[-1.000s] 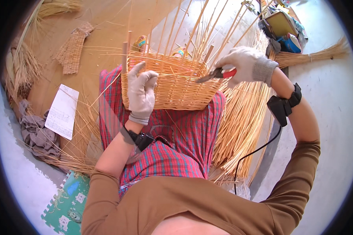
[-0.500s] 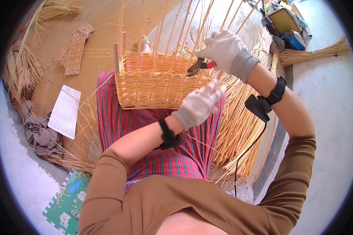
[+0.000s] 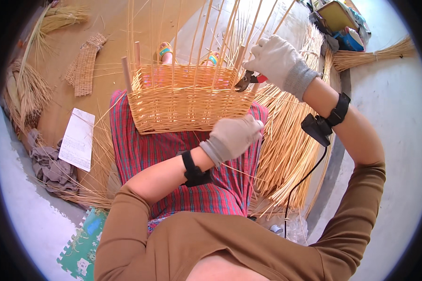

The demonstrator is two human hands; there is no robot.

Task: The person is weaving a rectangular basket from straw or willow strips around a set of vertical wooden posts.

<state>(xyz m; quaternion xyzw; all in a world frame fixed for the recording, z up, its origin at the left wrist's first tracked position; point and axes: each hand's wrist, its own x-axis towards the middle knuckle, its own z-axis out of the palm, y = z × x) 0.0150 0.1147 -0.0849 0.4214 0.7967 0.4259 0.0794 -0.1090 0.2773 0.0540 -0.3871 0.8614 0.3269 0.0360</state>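
Note:
A half-woven wicker basket [image 3: 183, 105] rests on my lap, tall bare stakes rising from its far side. Gloved in off-white, my right hand [image 3: 276, 61] is closed around a pair of pruning shears [image 3: 244, 82] with red handles. Their dark jaws sit at the basket's upper right edge, beside a thick corner post [image 3: 240, 57]. My left hand [image 3: 234, 139], in a matching glove, is curled into a fist at the basket's lower right corner. Its fingertips are turned away, so what it grips there is hidden.
To my right lies a large heap of straw-coloured canes [image 3: 286, 150]. A tied bundle [image 3: 375, 56] lies farther right, near a pile of household things [image 3: 342, 28]. On the left are a printed sheet [image 3: 77, 138], a crumpled grey cloth [image 3: 54, 164] and a woven piece [image 3: 84, 70].
My left hand has gone from extended fingers to a fist and moved slightly down. The basket has shifted a little left, while the shears and right hand have moved slightly right.

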